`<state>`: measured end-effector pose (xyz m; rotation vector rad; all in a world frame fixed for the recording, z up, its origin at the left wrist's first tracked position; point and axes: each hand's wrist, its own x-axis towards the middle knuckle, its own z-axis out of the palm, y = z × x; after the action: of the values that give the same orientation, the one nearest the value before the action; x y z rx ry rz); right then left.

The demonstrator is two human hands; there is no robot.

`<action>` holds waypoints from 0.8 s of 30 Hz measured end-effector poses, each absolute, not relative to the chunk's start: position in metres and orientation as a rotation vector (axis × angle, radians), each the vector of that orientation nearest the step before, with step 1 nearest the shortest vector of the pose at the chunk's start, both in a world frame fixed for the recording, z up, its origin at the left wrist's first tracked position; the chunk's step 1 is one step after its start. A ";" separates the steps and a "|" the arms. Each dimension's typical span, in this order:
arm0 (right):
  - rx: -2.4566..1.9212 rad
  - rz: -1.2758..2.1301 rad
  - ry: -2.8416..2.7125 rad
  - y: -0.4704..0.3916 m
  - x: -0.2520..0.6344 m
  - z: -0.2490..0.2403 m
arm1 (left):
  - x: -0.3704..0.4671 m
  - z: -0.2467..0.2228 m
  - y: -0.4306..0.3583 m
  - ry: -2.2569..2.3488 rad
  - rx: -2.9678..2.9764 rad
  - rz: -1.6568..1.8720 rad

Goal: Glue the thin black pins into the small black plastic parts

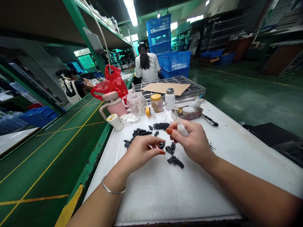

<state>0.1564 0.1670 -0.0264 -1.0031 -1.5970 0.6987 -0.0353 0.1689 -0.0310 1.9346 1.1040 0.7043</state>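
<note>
Far left: green belt (59, 154) with yellow lines, alongside the white-topped desk (151, 195).
Mug: pink lidded mug with handle (115, 105), far left corner of desk; small white round tub (116, 123) just in front of it, tilted.
Heap: matte black plastic parts (139, 132), piled beyond the left hand.
Left hand (142, 148): silver bangle at wrist; thumb and fingers pinched together on a small rounded black piece (162, 145), near the desk's middle.
Mound: tiny black pieces (161, 126), beyond the hands.
Between hands: cluster of black parts (170, 148); nearer the wearer, a black revolver-shaped part (175, 161) lying flat.
Right hand (195, 138): fingers clamped on a soft white squeeze bottle (182, 130), thin nozzle up, leaning left.
Far right: black-handled cutter (210, 120) on the desk, beyond the right hand.
</note>
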 end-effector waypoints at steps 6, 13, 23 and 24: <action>-1.029 0.670 -1.528 0.177 0.163 -0.025 | -0.041 -0.032 0.168 1.085 2.385 0.332; -1.094 0.620 -1.519 0.186 0.169 -0.027 | -0.063 -0.031 0.188 1.379 2.120 0.790; -1.151 0.557 -1.532 0.191 0.171 -0.029 | -0.030 -0.065 0.198 1.719 2.787 0.485; -1.149 0.562 -1.530 0.192 0.171 -0.030 | -0.028 -0.066 0.197 1.732 2.799 0.435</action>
<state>0.1707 0.1916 -0.0297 -1.1490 -1.5304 0.5616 -0.0280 0.1973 -0.0662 2.7986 1.7320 0.4351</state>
